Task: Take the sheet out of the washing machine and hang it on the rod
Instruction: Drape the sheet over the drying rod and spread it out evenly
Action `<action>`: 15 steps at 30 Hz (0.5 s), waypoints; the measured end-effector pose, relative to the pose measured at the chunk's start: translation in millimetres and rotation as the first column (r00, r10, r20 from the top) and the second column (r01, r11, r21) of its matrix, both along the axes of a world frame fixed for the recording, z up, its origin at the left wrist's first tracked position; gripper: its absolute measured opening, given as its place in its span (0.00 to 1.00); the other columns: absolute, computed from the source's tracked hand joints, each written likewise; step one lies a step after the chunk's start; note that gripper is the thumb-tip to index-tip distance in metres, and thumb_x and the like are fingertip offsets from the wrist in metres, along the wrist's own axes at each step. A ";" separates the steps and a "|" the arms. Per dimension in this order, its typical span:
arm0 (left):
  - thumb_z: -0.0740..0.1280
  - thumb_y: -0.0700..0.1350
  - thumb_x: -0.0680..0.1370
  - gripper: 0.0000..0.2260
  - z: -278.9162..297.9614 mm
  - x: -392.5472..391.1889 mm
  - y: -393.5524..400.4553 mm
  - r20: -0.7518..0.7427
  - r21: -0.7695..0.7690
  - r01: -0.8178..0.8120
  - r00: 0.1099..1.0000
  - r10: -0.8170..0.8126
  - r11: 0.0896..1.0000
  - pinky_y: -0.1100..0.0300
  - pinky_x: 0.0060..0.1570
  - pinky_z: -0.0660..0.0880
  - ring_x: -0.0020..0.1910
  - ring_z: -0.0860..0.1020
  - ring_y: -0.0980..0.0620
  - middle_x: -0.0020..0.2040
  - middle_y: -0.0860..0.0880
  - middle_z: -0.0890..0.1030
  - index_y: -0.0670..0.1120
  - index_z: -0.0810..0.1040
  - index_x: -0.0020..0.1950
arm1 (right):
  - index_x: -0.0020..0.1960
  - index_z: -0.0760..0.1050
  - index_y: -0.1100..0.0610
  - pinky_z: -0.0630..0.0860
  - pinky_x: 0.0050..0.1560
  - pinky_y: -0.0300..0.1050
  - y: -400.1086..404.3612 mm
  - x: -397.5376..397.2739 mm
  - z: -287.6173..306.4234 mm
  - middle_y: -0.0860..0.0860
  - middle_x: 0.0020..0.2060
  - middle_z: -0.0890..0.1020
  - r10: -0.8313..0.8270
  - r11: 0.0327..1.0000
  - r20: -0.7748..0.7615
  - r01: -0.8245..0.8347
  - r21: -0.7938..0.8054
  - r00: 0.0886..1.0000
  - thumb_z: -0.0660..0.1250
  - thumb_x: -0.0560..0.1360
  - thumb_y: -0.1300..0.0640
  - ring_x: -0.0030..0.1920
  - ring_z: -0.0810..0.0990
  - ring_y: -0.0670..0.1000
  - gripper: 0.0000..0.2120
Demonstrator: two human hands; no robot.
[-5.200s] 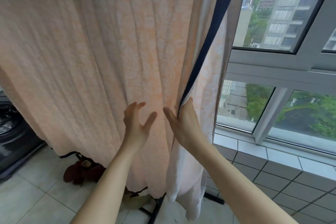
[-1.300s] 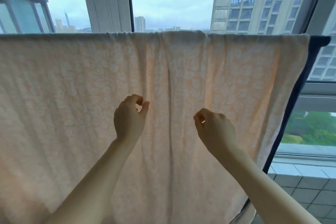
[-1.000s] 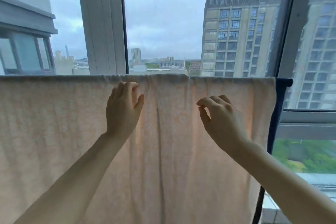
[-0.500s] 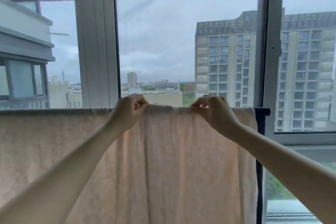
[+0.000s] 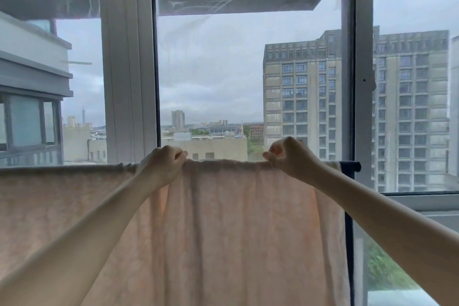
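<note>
Pale peach sheet draped over a dark rod, hanging down in front of a window with tall buildings beyond. Left hand and right hand, set apart, each clenched on the sheet's top fold along the rod.

Ahead: the sheet hangs like a wall before my arms.
Above the rod: open air for my grip.
Beyond: window frame stands close behind.
Right: the rack's dark upright borders the sheet's edge.
</note>
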State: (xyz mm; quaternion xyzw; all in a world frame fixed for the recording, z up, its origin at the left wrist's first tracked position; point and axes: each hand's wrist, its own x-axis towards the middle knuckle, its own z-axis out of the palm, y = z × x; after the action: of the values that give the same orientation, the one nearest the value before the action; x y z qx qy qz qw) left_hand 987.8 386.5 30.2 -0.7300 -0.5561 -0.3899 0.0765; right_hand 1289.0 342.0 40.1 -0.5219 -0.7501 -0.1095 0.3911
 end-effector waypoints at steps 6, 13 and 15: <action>0.65 0.42 0.78 0.04 6.2 20.1 -16.8 -0.002 0.209 0.080 0.997 -0.082 0.975 0.56 0.47 0.77 0.41 0.80 0.51 0.44 0.49 0.83 0.48 0.80 0.48 | 0.51 0.81 0.60 0.71 0.40 0.24 -16.4 25.8 -1.0 0.52 0.45 0.85 0.003 1.000 0.081 -0.003 0.002 0.997 0.68 0.76 0.60 0.41 0.81 0.43 0.06; 0.68 0.50 0.77 0.06 6.1 87.9 -35.0 -0.203 0.055 0.477 0.865 -0.458 0.877 0.54 0.50 0.78 0.46 0.79 0.60 0.47 0.56 0.81 0.52 0.80 0.52 | 0.52 0.81 0.60 0.71 0.43 0.24 -35.6 72.8 4.6 0.52 0.47 0.85 -0.056 0.998 0.094 0.058 -0.019 0.994 0.68 0.75 0.62 0.44 0.81 0.44 0.07; 0.70 0.50 0.76 0.01 6.7 100.4 -32.3 -0.206 0.055 0.500 0.852 -0.480 0.864 0.54 0.48 0.78 0.43 0.79 0.61 0.43 0.60 0.81 0.55 0.81 0.46 | 0.52 0.81 0.60 0.71 0.43 0.25 -40.3 87.0 4.9 0.52 0.47 0.85 -0.090 0.995 0.089 0.092 -0.024 0.992 0.68 0.76 0.62 0.43 0.81 0.44 0.07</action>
State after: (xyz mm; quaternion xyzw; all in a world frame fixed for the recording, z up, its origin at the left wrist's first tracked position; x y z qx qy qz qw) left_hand 1088.1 354.1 36.8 -0.8756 -0.3202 -0.3558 0.0649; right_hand 1376.0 301.7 45.0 -0.5556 -0.7435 -0.1393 0.3450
